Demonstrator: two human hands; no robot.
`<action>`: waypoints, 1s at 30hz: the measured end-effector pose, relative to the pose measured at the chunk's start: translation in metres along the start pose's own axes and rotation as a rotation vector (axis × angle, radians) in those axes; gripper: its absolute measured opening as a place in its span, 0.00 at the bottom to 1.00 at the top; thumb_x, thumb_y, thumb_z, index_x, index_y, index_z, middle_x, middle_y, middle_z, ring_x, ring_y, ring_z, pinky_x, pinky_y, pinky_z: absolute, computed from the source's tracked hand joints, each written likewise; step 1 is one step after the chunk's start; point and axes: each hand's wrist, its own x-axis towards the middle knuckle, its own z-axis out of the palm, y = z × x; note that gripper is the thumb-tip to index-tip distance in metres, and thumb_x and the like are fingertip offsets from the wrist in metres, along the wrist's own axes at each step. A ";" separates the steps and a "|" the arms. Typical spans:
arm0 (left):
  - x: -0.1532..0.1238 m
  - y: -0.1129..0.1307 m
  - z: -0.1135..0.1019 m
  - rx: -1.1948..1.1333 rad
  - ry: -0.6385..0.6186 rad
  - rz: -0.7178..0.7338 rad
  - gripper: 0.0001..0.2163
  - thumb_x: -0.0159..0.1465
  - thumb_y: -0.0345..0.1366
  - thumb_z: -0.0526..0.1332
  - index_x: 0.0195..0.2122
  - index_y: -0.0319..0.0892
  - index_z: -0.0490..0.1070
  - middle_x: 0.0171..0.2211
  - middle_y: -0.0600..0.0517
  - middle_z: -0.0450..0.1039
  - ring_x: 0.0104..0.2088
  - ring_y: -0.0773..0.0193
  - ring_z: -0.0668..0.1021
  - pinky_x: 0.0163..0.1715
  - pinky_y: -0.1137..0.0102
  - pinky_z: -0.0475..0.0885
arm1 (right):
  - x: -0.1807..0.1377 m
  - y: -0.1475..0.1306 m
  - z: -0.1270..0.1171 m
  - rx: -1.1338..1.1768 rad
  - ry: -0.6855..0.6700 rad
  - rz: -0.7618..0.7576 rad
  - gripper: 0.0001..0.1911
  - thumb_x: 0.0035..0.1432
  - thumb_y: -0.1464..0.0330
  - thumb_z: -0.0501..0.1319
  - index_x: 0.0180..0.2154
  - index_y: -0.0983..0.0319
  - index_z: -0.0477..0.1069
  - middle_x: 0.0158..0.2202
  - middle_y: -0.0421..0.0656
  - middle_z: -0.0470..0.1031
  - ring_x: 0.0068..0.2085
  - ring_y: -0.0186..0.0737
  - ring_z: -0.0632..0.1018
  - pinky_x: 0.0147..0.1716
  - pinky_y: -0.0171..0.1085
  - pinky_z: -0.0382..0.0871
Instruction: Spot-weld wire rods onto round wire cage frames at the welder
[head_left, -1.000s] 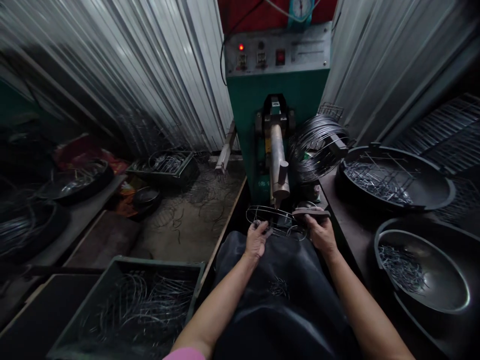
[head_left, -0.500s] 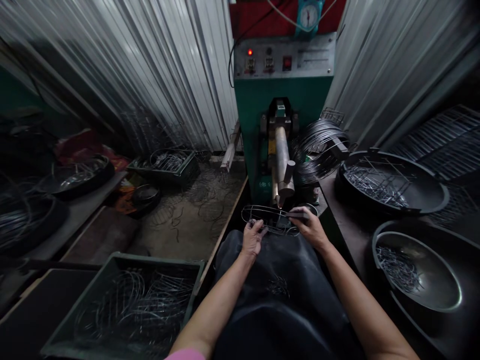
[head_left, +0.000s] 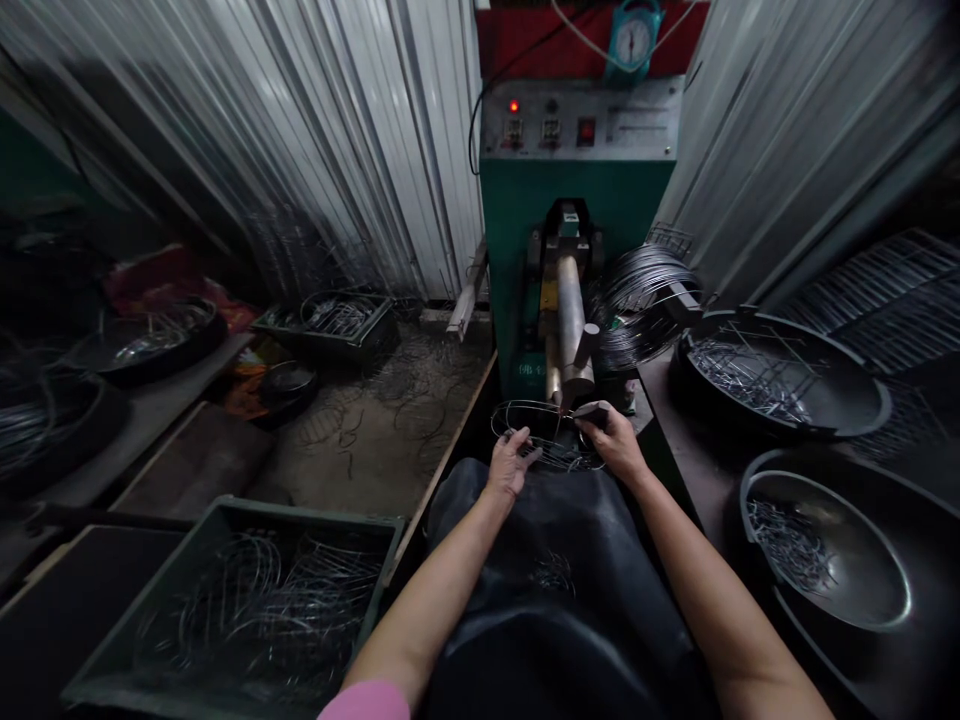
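Your left hand (head_left: 511, 462) pinches the near left side of a rounded, open frame of thin silvery wire (head_left: 546, 447), thumb and fingers closed on it. Your right hand (head_left: 611, 440) is closed around a dark, flat, narrow block (head_left: 592, 415) at the frame's right side; whether those fingers also grip the wire, you cannot tell from here. The frame sits between your two hands, just above your knees, directly below the pointed, copper-coloured tip (head_left: 556, 385) of a green metal machine (head_left: 517, 215). Whether tip and wire touch is too small to make out. Beside the tip runs the machine's thick grey metal cylinder (head_left: 573, 310), and a red light (head_left: 514, 105) glows on its panel. Short wire pieces (head_left: 553, 572) lie on the black apron (head_left: 540, 640) across your lap. To your left stands a green rectangular crate (head_left: 315, 513) of bent wire; to your right, a loose coil of grey wire (head_left: 645, 305) hangs near a wide black pan (head_left: 847, 390) holding wire pieces.
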 end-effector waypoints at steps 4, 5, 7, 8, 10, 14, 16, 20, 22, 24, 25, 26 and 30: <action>-0.001 -0.003 -0.001 0.015 -0.010 -0.019 0.19 0.38 0.38 0.72 0.25 0.39 0.64 0.26 0.56 0.67 0.30 0.69 0.71 0.43 0.59 0.68 | -0.003 0.013 -0.002 0.136 -0.010 0.062 0.13 0.49 0.59 0.64 0.32 0.60 0.71 0.32 0.42 0.76 0.35 0.41 0.76 0.39 0.40 0.70; -0.005 -0.005 -0.003 0.034 -0.003 -0.012 0.19 0.40 0.40 0.72 0.27 0.40 0.65 0.29 0.55 0.68 0.32 0.68 0.72 0.43 0.60 0.67 | -0.006 0.017 -0.006 0.172 0.000 0.085 0.13 0.49 0.58 0.64 0.33 0.61 0.71 0.33 0.42 0.76 0.36 0.41 0.76 0.40 0.41 0.70; -0.016 -0.011 -0.007 0.118 0.037 0.029 0.19 0.43 0.44 0.70 0.32 0.41 0.68 0.33 0.52 0.70 0.37 0.66 0.73 0.44 0.63 0.65 | -0.013 0.029 -0.018 0.210 0.048 0.139 0.15 0.48 0.58 0.65 0.35 0.61 0.72 0.35 0.43 0.77 0.38 0.42 0.77 0.42 0.43 0.70; -0.023 -0.015 -0.009 0.177 0.061 0.063 0.20 0.44 0.45 0.70 0.35 0.42 0.68 0.35 0.52 0.70 0.40 0.65 0.73 0.45 0.64 0.65 | -0.018 0.035 -0.024 0.218 0.081 0.171 0.16 0.48 0.57 0.65 0.35 0.61 0.72 0.36 0.44 0.77 0.39 0.43 0.77 0.43 0.44 0.70; -0.037 -0.026 -0.009 0.297 0.083 0.139 0.23 0.43 0.42 0.71 0.40 0.44 0.68 0.40 0.50 0.69 0.44 0.63 0.72 0.47 0.67 0.63 | -0.027 0.046 -0.036 0.261 0.168 0.226 0.16 0.49 0.57 0.64 0.36 0.61 0.72 0.37 0.45 0.77 0.41 0.45 0.77 0.44 0.45 0.70; -0.047 -0.049 0.010 0.389 0.118 0.223 0.30 0.40 0.36 0.74 0.44 0.45 0.65 0.45 0.48 0.67 0.48 0.61 0.70 0.48 0.69 0.63 | -0.041 0.062 -0.046 0.452 0.287 0.268 0.18 0.50 0.54 0.61 0.35 0.61 0.71 0.40 0.47 0.77 0.44 0.49 0.76 0.45 0.47 0.70; -0.041 -0.059 0.023 0.361 0.143 0.213 0.29 0.41 0.35 0.73 0.43 0.44 0.63 0.40 0.50 0.68 0.44 0.63 0.72 0.46 0.69 0.64 | -0.046 0.066 -0.046 0.439 0.294 0.275 0.19 0.48 0.54 0.63 0.36 0.61 0.70 0.40 0.47 0.77 0.44 0.48 0.76 0.47 0.48 0.69; -0.029 -0.068 0.036 0.293 0.094 0.237 0.24 0.42 0.34 0.72 0.37 0.43 0.61 0.29 0.56 0.68 0.32 0.70 0.73 0.41 0.70 0.66 | -0.052 0.064 -0.050 0.287 0.237 0.187 0.18 0.46 0.57 0.66 0.38 0.58 0.68 0.41 0.43 0.76 0.45 0.44 0.76 0.50 0.47 0.66; -0.029 -0.068 0.036 0.274 0.080 0.222 0.23 0.42 0.34 0.71 0.36 0.43 0.60 0.28 0.57 0.68 0.30 0.71 0.73 0.40 0.70 0.66 | -0.054 0.060 -0.051 0.236 0.133 0.128 0.16 0.48 0.58 0.65 0.37 0.59 0.68 0.41 0.44 0.76 0.45 0.43 0.75 0.49 0.45 0.66; -0.033 -0.065 0.034 0.250 0.062 0.172 0.22 0.42 0.35 0.70 0.36 0.43 0.61 0.28 0.57 0.69 0.29 0.70 0.73 0.38 0.69 0.68 | -0.055 0.053 -0.050 0.193 0.072 0.090 0.15 0.49 0.58 0.64 0.36 0.60 0.70 0.40 0.44 0.76 0.43 0.43 0.76 0.47 0.44 0.68; -0.035 -0.063 0.033 0.235 0.055 0.146 0.22 0.42 0.36 0.70 0.36 0.43 0.61 0.27 0.57 0.69 0.29 0.70 0.74 0.37 0.69 0.68 | -0.055 0.048 -0.048 0.170 0.065 0.071 0.14 0.50 0.58 0.64 0.35 0.60 0.70 0.38 0.44 0.76 0.41 0.43 0.76 0.46 0.44 0.68; -0.037 -0.061 0.031 0.214 0.051 0.124 0.22 0.42 0.36 0.70 0.35 0.43 0.61 0.27 0.57 0.69 0.29 0.69 0.74 0.37 0.68 0.69 | -0.055 0.043 -0.046 0.142 0.062 0.052 0.13 0.51 0.58 0.63 0.35 0.60 0.71 0.37 0.44 0.76 0.40 0.43 0.76 0.44 0.44 0.69; -0.037 -0.049 0.023 0.134 0.035 0.062 0.19 0.43 0.38 0.69 0.33 0.42 0.63 0.26 0.56 0.69 0.29 0.67 0.75 0.36 0.65 0.71 | -0.050 0.021 -0.033 0.023 0.031 -0.040 0.12 0.52 0.59 0.62 0.36 0.59 0.71 0.35 0.43 0.75 0.38 0.43 0.76 0.41 0.42 0.69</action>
